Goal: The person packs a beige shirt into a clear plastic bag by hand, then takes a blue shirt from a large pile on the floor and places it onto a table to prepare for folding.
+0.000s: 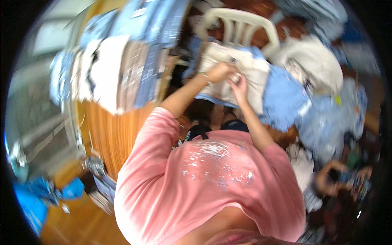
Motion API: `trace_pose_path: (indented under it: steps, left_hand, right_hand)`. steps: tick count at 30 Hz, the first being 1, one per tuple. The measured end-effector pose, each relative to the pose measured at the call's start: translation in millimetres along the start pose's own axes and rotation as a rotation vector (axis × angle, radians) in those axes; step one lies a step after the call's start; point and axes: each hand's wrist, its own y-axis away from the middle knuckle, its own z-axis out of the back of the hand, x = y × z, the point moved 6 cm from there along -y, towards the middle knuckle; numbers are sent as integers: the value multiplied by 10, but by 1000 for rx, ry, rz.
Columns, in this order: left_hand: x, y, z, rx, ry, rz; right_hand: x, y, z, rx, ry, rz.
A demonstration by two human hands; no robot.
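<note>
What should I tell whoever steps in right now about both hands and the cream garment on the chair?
Left hand: closed on the cream garment, grip detail blurred.
Right hand: fingers on the same garment, close beside the left.
The garment lies on the white plastic chair, over light blue clothes.
Done: folded stacks sit on the wooden table.
Left: this garment looks unfolded, and a loose pile remains to the right.

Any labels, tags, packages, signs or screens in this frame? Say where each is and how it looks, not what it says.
Tag: small, yellow, on the pale blue clothes at the right.
Label: small white patch on the blue garment right of the hands; too blurred to be sure.
No packages, signs or screens can be made out.
</note>
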Motion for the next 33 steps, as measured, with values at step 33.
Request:
trace_pose_path:
  steps: [33]
  left_hand:
    - [-1512, 852, 1245, -546, 450, 422]
  right_hand:
    - [2706, 240, -225, 460, 712, 442]
